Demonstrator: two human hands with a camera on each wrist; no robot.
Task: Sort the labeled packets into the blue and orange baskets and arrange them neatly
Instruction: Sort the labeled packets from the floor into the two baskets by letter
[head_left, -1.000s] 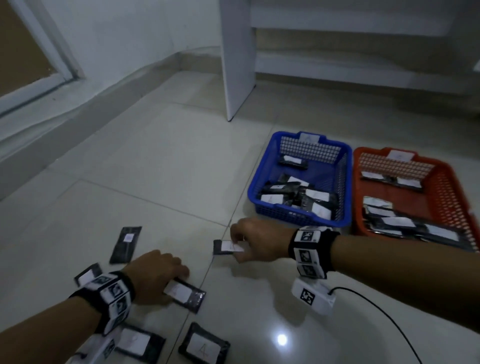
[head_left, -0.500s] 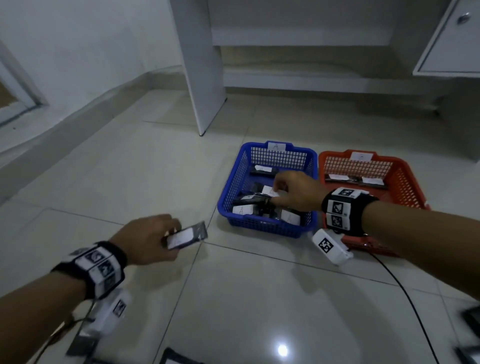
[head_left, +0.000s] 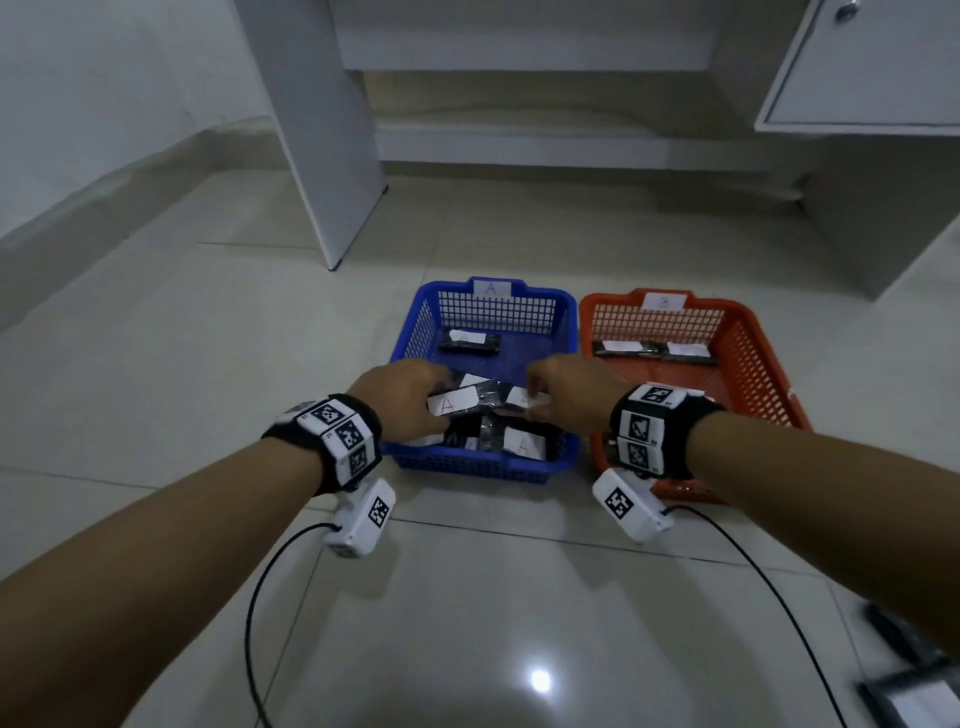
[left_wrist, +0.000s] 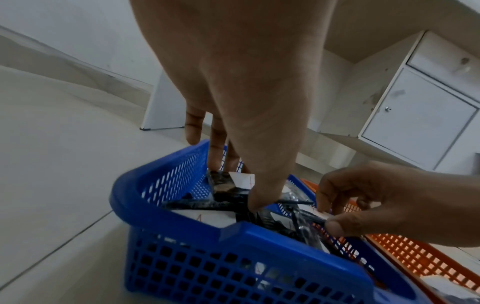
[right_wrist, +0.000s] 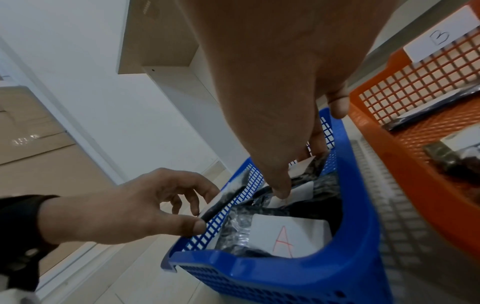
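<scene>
Both hands are working over the near half of the blue basket (head_left: 567, 332), which is sitting on the tiled floor (head_left: 208, 364) with its right wall just beside the orange basket (head_left: 748, 332). The left hand (head_left: 402, 397) is reaching in over the basket's near-left corner, its grip pinching a black packet (head_left: 452, 402) whose white label is reading "A"; in the left wrist view the thumb and fingers (left_wrist: 217, 148) are pointing down, closed on the packet's edges. The right hand (head_left: 574, 392) is coming in from the near-right corner, its grip pinching a second packet (head_left: 524, 399) by its white label, thumb (right_wrist: 279, 185) pressing on the label in the right wrist view. Both held packets are hovering just above the loose pile (head_left: 524, 444) filling the basket's near edge, where another "A" label is facing up. A lone packet (head_left: 470, 343) is lying near the blue basket's far wall, under a tag marked "A". In the orange basket, tagged "B", two packets (head_left: 657, 349) are lying along the far wall; the near part is hidden behind the right wrist. More packets (head_left: 914, 691) are lying blurred on the floor at the lower right corner of the head view.
</scene>
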